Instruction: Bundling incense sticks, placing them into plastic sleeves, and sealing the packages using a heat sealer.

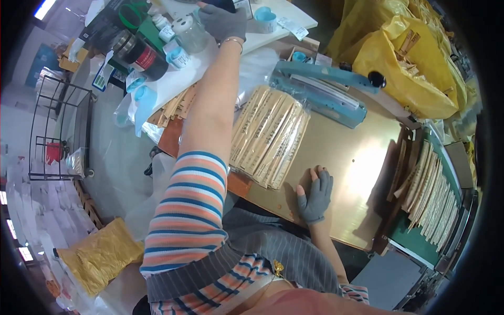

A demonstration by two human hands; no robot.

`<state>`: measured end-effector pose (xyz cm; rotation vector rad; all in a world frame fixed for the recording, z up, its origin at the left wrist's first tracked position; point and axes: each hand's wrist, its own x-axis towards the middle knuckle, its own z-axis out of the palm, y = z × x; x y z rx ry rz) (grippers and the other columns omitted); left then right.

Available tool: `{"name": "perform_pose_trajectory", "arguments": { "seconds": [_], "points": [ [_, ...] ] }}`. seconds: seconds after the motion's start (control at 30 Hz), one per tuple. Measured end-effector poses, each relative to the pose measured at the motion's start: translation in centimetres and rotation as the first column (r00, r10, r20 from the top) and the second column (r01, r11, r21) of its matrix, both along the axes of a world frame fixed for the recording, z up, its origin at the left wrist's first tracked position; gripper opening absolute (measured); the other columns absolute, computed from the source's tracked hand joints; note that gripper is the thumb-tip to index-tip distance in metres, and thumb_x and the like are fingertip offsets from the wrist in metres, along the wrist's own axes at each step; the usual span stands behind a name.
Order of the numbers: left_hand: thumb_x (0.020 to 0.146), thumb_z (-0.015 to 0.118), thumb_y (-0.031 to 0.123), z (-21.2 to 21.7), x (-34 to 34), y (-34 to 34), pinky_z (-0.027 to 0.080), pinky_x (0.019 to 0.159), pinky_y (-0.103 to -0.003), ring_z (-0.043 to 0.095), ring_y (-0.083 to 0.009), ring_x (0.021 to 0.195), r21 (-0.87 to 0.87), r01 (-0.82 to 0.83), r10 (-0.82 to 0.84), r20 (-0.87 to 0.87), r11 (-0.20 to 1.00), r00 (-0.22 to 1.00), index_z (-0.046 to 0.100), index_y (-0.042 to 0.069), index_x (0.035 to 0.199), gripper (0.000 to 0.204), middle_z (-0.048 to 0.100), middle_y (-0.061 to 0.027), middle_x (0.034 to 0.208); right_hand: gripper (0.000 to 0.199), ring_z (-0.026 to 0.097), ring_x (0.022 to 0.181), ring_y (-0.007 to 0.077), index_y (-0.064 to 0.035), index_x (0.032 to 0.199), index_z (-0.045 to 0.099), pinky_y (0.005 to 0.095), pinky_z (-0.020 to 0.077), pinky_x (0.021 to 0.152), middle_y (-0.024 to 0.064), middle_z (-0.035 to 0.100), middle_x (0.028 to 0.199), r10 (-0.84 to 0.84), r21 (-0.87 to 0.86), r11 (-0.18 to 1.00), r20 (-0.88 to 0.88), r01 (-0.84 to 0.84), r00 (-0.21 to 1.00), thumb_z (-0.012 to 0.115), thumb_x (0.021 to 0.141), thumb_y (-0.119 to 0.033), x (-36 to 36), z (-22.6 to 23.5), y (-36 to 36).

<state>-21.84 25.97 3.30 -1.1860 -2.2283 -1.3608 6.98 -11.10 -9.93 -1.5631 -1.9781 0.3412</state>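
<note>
My left arm stretches forward to the white table (307, 21). My left hand (223, 22), in a grey fingerless glove, is beside a dark object (224, 4) at the top edge of the picture. Most of its fingers are hidden, so its grip cannot be made out. My right hand (316, 197), gloved the same way, lies flat on the tan worktop (336, 157) near its front edge, fingers stretched out and holding nothing. To its left are clear plastic packs (270, 136) of narrow brown printed strips. Beyond them sits a blue bar heat sealer (325, 79).
A clear jar (189, 32), a dark thermos (142, 55) and light-blue tape rolls (177, 56) crowd the white table. Stacked narrow strips (433, 194) stand on a green surface at right. A yellow bag (415, 68) is at far right, a wire rack (60, 131) at left.
</note>
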Motion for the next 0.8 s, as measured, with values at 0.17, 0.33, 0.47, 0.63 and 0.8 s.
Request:
{"name": "perform_pose_trajectory", "arguments": {
  "seconds": [0.17,0.33,0.47,0.63,0.8],
  "points": [
    [0.062,0.072,0.044,-1.0,-1.4,0.1,0.041,0.093,-0.042,0.044,-0.0387,0.113,0.034,0.013,-0.009,-0.097,0.999,0.995,0.014,-0.012,0.137,0.11,0.039,-0.0293,0.124,0.049,0.04,0.121,0.0409,0.0021,0.121,0.05,0.0477,0.0299,0.103,0.0229,0.045,0.128,0.018,0.035,0.999,-0.005,-0.018,1.0,0.057,0.085,-0.031,0.0,-0.2,0.2],
    [0.077,0.066,0.051,-2.3,0.2,-9.1,0.041,0.093,-0.042,0.052,-0.0383,0.109,0.139,0.544,-0.525,-0.152,0.828,0.838,0.039,-0.006,0.126,0.08,0.052,-0.0267,0.117,0.051,0.044,0.116,0.0401,0.0024,0.12,0.05,0.0437,0.0349,0.099,0.0227,0.049,0.123,-0.077,-0.02,0.997,-0.169,0.075,0.983,0.057,0.086,-0.035,-0.2,-0.6,0.2],
    [0.083,0.06,0.049,-10.3,3.4,-26.1,0.04,0.094,-0.041,0.053,-0.0378,0.107,-0.353,0.624,-0.687,-0.079,0.697,0.723,0.041,-0.006,0.125,0.072,0.053,-0.0257,0.113,0.06,0.053,0.107,0.0283,0.0056,0.122,0.043,0.0351,0.0427,0.09,0.0203,0.055,0.115,-0.24,-0.414,0.907,-0.661,-0.078,0.711,0.067,0.081,-0.03,-4.1,2.0,4.8],
    [0.08,0.063,0.036,-11.3,5.5,-32.7,0.04,0.094,-0.044,0.051,-0.0388,0.105,-0.238,0.614,-0.632,0.0,0.752,0.775,0.043,-0.003,0.122,0.061,0.05,-0.0265,0.114,0.054,0.063,0.072,0.0186,0.0018,0.11,0.059,0.0322,0.0521,0.061,0.0089,0.066,0.089,-0.391,-0.689,0.655,-0.659,-0.309,0.642,0.08,0.066,-0.022,-9.7,2.4,11.8],
    [0.082,0.065,0.036,-4.1,-9.7,-41.8,0.047,0.077,-0.042,0.057,-0.0368,0.089,-0.293,0.292,-0.384,-0.334,0.91,0.861,0.05,-0.002,0.109,0.049,0.059,-0.0219,0.098,0.044,0.062,0.079,0.0253,0.0013,0.109,0.057,0.0357,0.0527,0.072,0.0117,0.063,0.094,-0.483,-0.577,0.711,-0.816,-0.402,0.318,0.07,0.071,-0.018,-5.9,-4.0,12.3]
  ]
}}
